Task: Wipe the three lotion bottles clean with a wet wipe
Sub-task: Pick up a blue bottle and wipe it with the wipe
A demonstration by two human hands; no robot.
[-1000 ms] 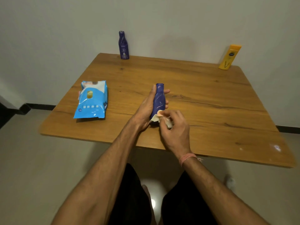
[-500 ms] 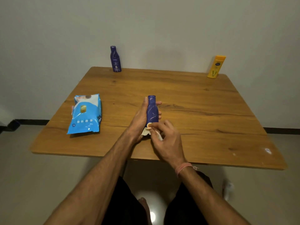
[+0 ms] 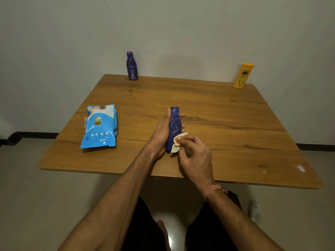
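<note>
Dark blue plastic, glossy and streaked with pale smears: the near bottle, upright on the wooden table a little in from the middle of the front edge. Held round its body by the left hand, thumb side toward the camera, fingertips showing past the far side. Pinched between thumb and fingers of the right hand: a folded wet wipe, pressed to the bottle's lower right flank.

Probably light and stiff enough not to dent under rubbing, though slick where wet; best gripped at the waist or just below the narrow neck, leaving the base and shoulder free for the wipe. Likely to twist or tip without that steadying hand.

Fill level of the bottle not visible through the opaque wall. Cap end up, seemingly closed.

Other 2 bottles well apart from the hands: a second dark blue bottle upright at the far-left corner, and a yellow bottle at the far-right corner, leaning slightly against the wall. Contents of both likewise hidden.

Blue wipe pack flat near the left edge, yellowish flap on top; open or sealed, cannot tell, nor how many wipes remain.

By the look of things, 1 bottle in hand, 2 not yet reached.
</note>
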